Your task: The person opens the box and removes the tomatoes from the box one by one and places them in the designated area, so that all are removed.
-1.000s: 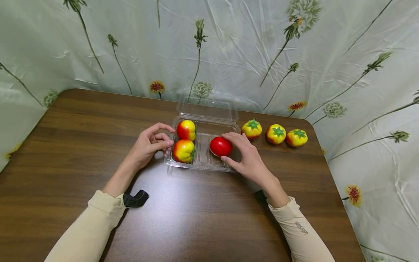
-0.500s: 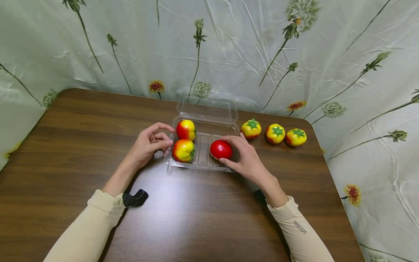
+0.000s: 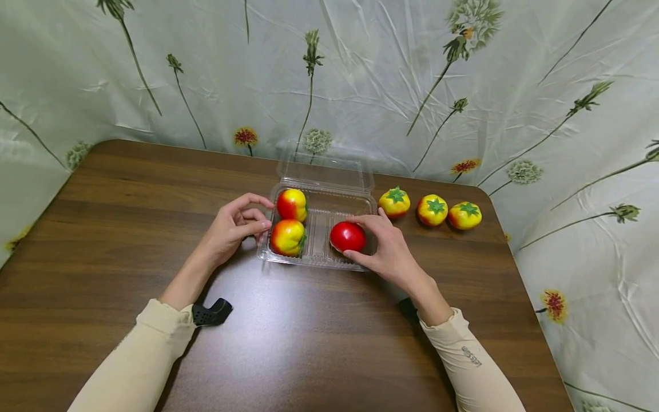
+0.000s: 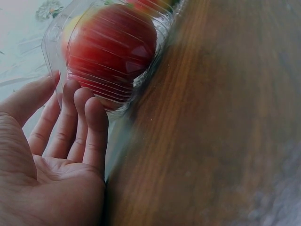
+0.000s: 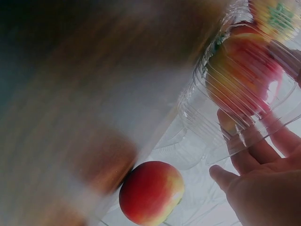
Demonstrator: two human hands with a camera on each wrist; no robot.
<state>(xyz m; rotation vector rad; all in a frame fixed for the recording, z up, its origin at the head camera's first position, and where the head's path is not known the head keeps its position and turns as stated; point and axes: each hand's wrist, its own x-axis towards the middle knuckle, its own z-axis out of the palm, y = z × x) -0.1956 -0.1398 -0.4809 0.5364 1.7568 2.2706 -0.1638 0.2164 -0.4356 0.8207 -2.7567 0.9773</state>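
Observation:
A clear plastic container lies with its lid raised at the table's far side. My left hand holds its left rim between thumb and fingers. Two red-yellow toy persimmons, a far one and a near one, sit along the container's left side. In the right part, a toy persimmon shows its red underside. My right hand grips it, thumb on the near side and fingers behind. Through the ribbed plastic, the right wrist view shows that persimmon beside the fingers of my right hand.
Three more yellow-red persimmons with green caps stand in a row right of the container: a left one, a middle one and a right one. The transparent lid reaches toward the flowered curtain behind the wooden table.
My right hand has shifted the red persimmon slightly toward me inside the container. My left hand stays at the left rim.

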